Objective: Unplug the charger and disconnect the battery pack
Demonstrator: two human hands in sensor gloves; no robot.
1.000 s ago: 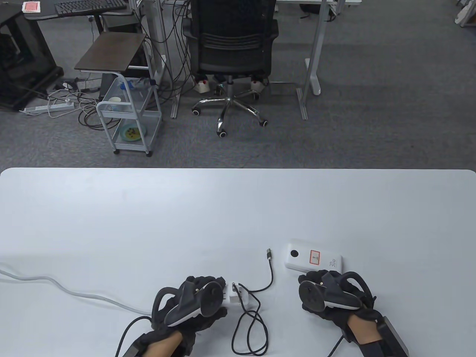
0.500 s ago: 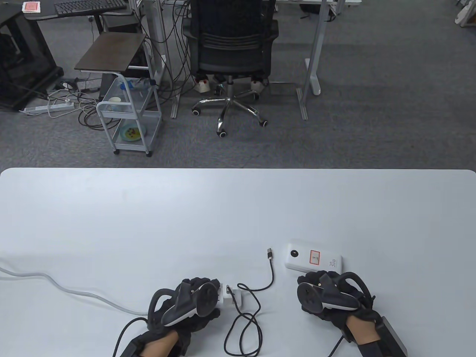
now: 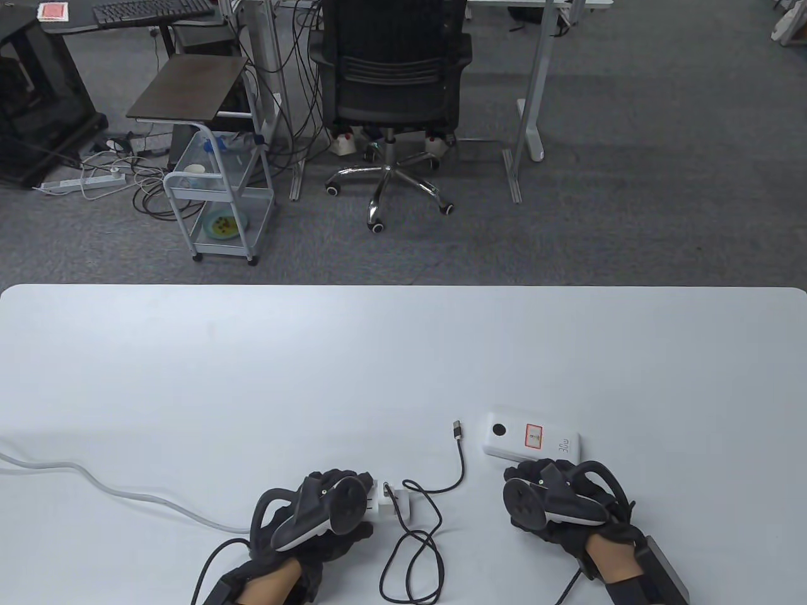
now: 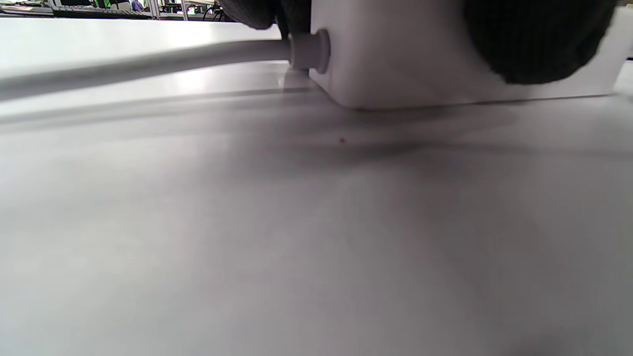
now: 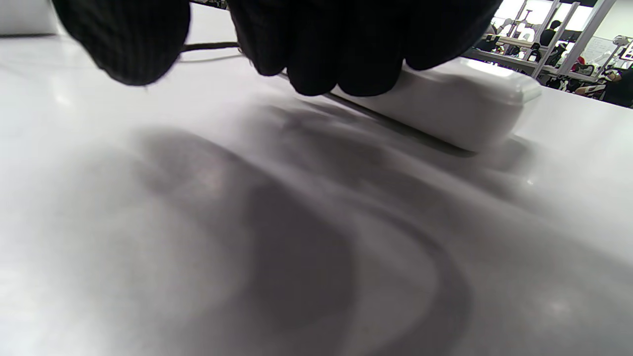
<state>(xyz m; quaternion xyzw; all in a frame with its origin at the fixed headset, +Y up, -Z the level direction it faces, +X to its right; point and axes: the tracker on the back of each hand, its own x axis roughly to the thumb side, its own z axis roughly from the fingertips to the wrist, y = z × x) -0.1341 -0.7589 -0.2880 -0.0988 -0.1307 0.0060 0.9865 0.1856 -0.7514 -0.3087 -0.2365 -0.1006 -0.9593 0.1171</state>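
The white battery pack (image 3: 533, 437) lies flat on the table. The black cable's USB plug (image 3: 456, 430) lies loose to its left, not in the pack. The cable (image 3: 416, 548) loops back to the white charger (image 3: 396, 503). My left hand (image 3: 350, 488) grips a white socket block (image 4: 395, 59) with a grey cord (image 3: 126, 495). What look like the charger's metal prongs show between the block and the charger. My right hand (image 3: 536, 469) rests on the table by the pack's near edge. Its fingers (image 5: 341, 44) hang in front of the pack (image 5: 460, 109) and hold nothing.
The grey cord runs left across the white table (image 3: 315, 353) to its left edge. Beyond the far edge stand an office chair (image 3: 394, 82) and a small white cart (image 3: 217, 201) on the carpet.
My left hand has slid a little to the left with the socket block. The charger and cable loop shifted slightly left, and a gap opened at the charger. The right hand has barely moved.
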